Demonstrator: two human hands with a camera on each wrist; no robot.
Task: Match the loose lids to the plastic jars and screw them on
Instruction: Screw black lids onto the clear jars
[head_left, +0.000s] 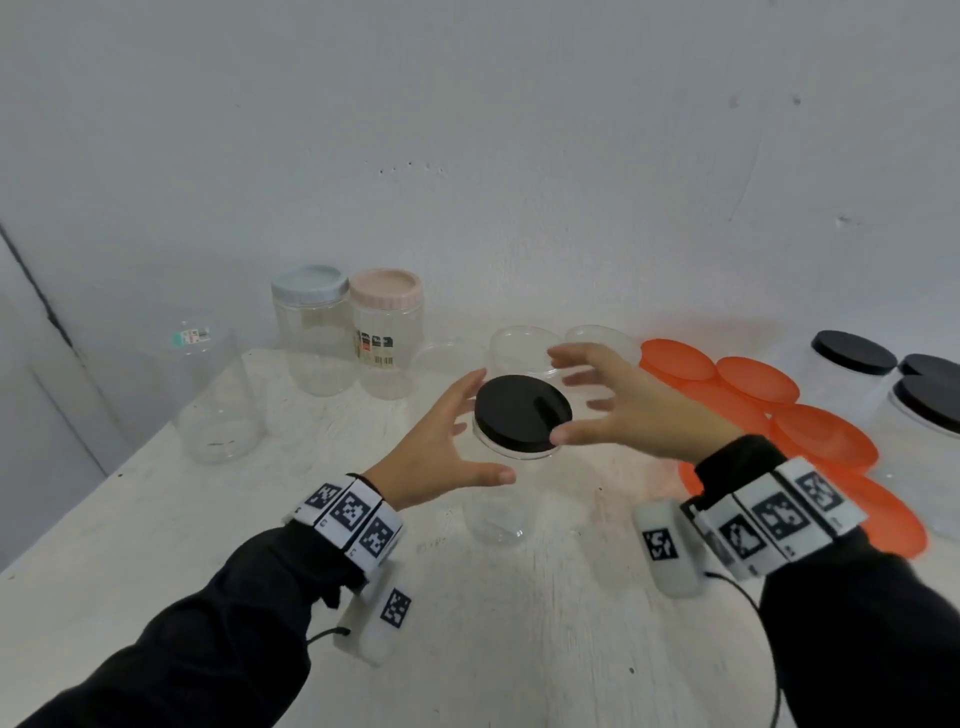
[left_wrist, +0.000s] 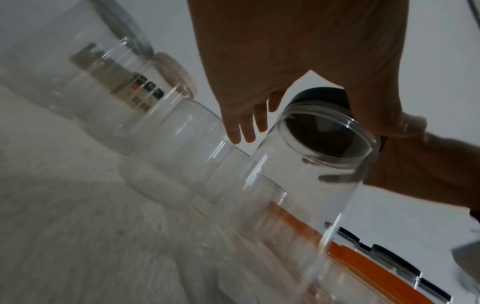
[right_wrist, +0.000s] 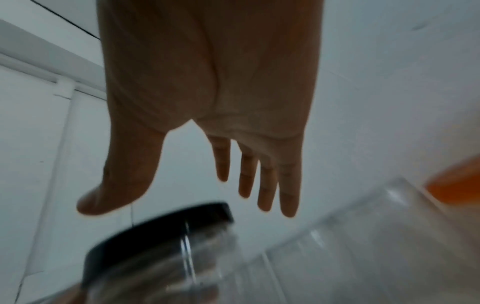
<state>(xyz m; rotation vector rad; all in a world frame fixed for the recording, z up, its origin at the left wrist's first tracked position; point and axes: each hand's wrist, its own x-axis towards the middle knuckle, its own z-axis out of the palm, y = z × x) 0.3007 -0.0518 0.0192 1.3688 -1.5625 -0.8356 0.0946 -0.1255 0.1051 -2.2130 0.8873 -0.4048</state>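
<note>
Between both spread, empty grips stands the clear jar (head_left: 501, 499), upright, its black lid (head_left: 522, 413) on top. Right hand (head_left: 631, 410) hovers just beside the lid; left hand (head_left: 441, 449) flanks the jar, neither touching.

A white table (head_left: 156, 545) against a wall carries clear plastic jars: an open one (head_left: 218, 400) near its left edge, two lidded ones (head_left: 348, 332) at the back, a black-lidded jar (head_left: 506, 467) mid-table, and orange lids (head_left: 821, 436) and black-lidded jars (head_left: 852, 374) along its right edge.

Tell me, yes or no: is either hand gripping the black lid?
No: the left hand and right hand are spread open beside the black lid.
</note>
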